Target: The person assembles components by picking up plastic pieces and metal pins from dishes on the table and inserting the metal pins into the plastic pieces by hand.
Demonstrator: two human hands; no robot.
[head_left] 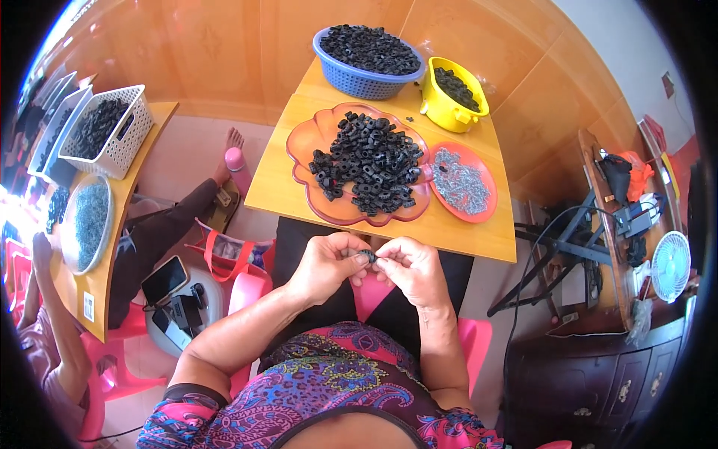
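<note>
Above my lap, just off the table's near edge, my left hand (329, 268) pinches a small black plastic part (368, 256) between thumb and fingers. My right hand (411, 271) meets it from the other side, its fingertips closed at the same part; whether they also hold a tiny metal piece is too small to tell. Beyond my hands, a flower-shaped orange tray (303, 161) carries a heap of black plastic parts (370, 161). Beside it on the right, a pink-orange plate (479, 212) holds many small silvery metal pieces (458, 183).
A blue basket (366, 88) and a yellow basket (449, 118), both full of black parts, stand at the table's (269, 187) far side. At left, another person sits by a second table with a white basket (134, 138). A small fan (670, 266) is at right.
</note>
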